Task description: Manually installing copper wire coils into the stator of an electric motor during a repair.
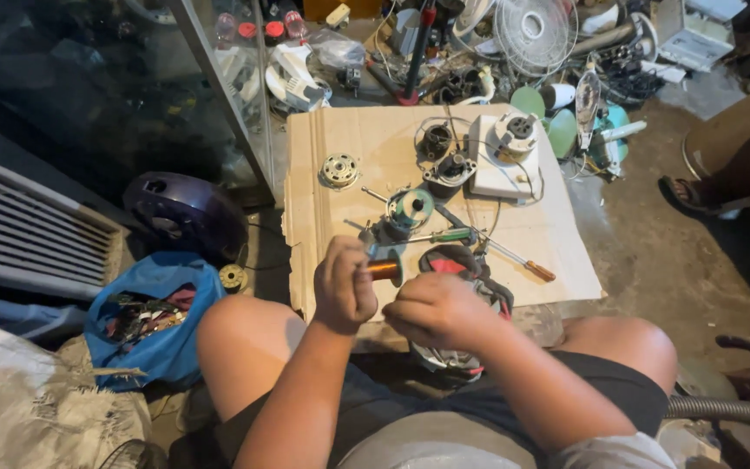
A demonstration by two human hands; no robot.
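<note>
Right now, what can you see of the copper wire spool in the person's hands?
The copper wire spool is a small bobbin wound with shiny orange-brown wire, with a pale green flange at its right end. It lies sideways, held above the near edge of the cardboard sheet. The left hand grips its left end, hiding that end. The right hand sits just below and right of it; whether it touches is unclear.
</note>
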